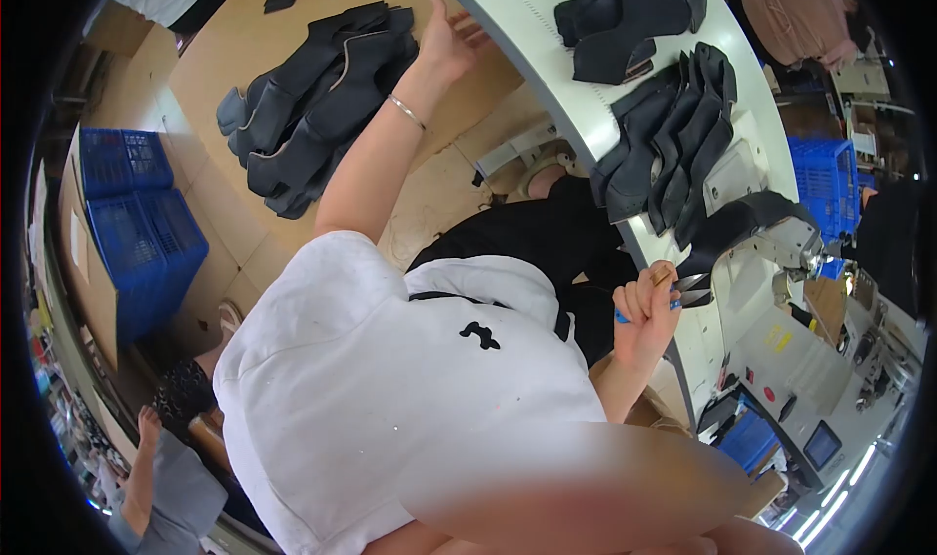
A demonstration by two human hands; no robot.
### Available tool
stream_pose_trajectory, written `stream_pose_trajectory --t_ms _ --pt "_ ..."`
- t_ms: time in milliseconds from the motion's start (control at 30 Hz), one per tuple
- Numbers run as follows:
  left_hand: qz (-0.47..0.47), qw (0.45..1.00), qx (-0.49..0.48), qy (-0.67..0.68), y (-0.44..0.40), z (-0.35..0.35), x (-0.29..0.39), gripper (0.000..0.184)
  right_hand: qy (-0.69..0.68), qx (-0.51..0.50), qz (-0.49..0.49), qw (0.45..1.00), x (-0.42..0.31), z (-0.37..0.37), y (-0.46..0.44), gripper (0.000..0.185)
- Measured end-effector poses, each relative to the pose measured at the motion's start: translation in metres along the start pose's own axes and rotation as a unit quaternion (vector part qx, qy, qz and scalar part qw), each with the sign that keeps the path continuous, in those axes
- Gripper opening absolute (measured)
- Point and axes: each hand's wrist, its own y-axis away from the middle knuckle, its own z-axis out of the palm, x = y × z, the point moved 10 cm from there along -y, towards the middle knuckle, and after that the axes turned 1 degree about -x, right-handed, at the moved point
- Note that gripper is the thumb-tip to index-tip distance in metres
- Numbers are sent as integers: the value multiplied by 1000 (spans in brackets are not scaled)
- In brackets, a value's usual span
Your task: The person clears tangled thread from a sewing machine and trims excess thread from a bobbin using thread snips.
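At three o'clock, right hand [644, 306] grips scissors [693, 291], blades outward, probably to keep edges off fingers. Left hand [454, 45] open near twelve, fingers loose beside white table [532, 42]; contact unclear. Dark pieces [322, 96] overlap on wooden table [200, 67] at ten-eleven, more on white table at one, likely fanned for easy separating.

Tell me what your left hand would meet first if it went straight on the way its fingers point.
The near edge of the white table, most likely, right by the left hand's fingertips; height is unclear, so it might slip beneath.
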Motion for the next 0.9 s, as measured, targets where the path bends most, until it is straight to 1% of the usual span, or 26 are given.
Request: stream_pose_trajectory --t_ms 33,133,233,333,433,533,600,633,700,833,900 --pt "-14 1000 0 17 -2 -1 -1 75 -2 -1 3 1000 2 2 -2 17" --pt "-31 997 -64 34 10 3 1 73 8 -12 10 1000 4 7 -8 17" --pt "-6 996 -84 14 10 -4 4 68 29 -5 13 999 6 13 -12 16" --pt "37 999 19 -1 38 -29 21 55 46 -11 7 999 3 13 -14 16" --pt "86 993 56 -49 77 -45 41 37 64 -6 8 998 4 11 -18 16" --pt "139 979 106 -100 100 -57 62 27 83 7 31 996 16 14 -23 20" --pt "146 975 132 -99 111 -66 67 25 94 15 46 994 23 18 -26 24" --pt "149 974 142 -98 113 -69 69 24 103 4 50 993 26 23 -28 23" --pt "151 973 135 -110 112 -74 69 24 119 -18 59 991 31 32 -31 20" --pt "151 969 129 -147 110 -84 70 25 120 -15 62 991 36 36 -38 21" --pt "196 951 164 -173 116 -86 79 26 119 -2 62 991 37 35 -39 23"
